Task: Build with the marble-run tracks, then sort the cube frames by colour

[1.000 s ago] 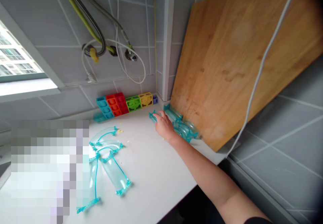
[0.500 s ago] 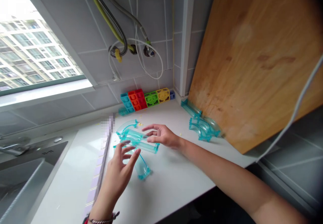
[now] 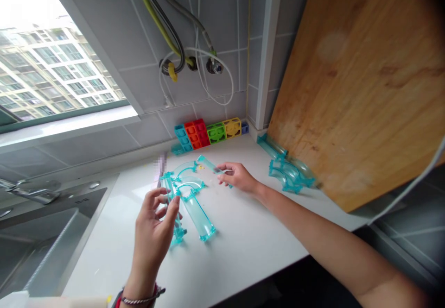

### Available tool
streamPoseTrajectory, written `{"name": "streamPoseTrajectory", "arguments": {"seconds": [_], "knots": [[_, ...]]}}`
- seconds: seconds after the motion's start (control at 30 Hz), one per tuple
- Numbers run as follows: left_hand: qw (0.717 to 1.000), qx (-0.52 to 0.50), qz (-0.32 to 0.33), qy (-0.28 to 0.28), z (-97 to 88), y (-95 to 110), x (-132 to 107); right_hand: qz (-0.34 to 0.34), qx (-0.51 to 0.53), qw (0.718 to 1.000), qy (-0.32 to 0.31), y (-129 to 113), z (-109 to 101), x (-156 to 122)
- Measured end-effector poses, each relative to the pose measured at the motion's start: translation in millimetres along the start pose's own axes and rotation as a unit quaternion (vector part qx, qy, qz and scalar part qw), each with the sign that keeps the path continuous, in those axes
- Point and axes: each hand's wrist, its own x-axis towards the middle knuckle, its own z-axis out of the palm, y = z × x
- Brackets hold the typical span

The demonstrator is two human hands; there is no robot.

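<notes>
My right hand (image 3: pixel 237 177) pinches a straight, see-through teal track piece (image 3: pixel 207 163) between thumb and fingers, tilted over the counter. With curled fingers, my left hand (image 3: pixel 155 222) grips another teal track piece (image 3: pixel 178 234); the fingers hide its middle. Just right of that, a flat straight teal piece (image 3: pixel 199 217) lies slanting on the counter. Two curved teal pieces, one nearer (image 3: pixel 190 184) and one farther (image 3: pixel 185 168), rest beyond it.
Colourful blocks (image 3: pixel 208 132) line the back wall. More teal pieces (image 3: pixel 290 173) lie by a leaning wooden board (image 3: pixel 347 90). To the left is a sink (image 3: pixel 52 220); a white cable (image 3: pixel 413 192) hangs at right. The counter (image 3: pixel 243 234) ends in front.
My right hand has taken hold of a straight piece and moved it apart from the others. My left fingers have closed round another piece. The view has shifted slightly left.
</notes>
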Motion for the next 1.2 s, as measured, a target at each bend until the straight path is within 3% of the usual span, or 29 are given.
{"name": "streamPoseTrajectory", "arguments": {"seconds": [0.07,0.13,0.33,0.47,0.6,0.77,0.93,1.03,1.2], "knots": [[0.996,0.091,0.006,-0.016,-10.7,-4,4,-0.029,-0.138,0.985,0.094,6,-8,6],[0.985,0.172,0.017,-0.029,-18.1,-8,7,-0.068,-0.245,0.959,0.124,12,-12,8],[0.971,0.234,0.031,-0.027,-27.5,-16,12,-0.099,-0.352,0.929,0.049,24,0,1],[0.962,0.255,0.09,-0.029,-30.0,-20,15,-0.091,-0.384,0.918,0.036,26,5,-2],[0.947,0.286,0.144,-0.03,-25.8,-25,16,-0.081,-0.368,0.925,0.05,27,8,-2],[0.948,0.291,0.129,-0.028,-16.8,-12,28,-0.091,-0.315,0.938,0.111,24,8,2],[0.933,0.33,0.129,-0.057,5.7,12,75,-0.084,-0.3,0.936,0.161,12,0,2],[0.923,0.337,0.152,-0.104,33.9,15,110,-0.077,-0.285,0.938,0.182,8,-3,3],[0.903,0.343,0.176,-0.189,87.7,4,151,-0.067,-0.264,0.944,0.185,10,-6,7]]}}
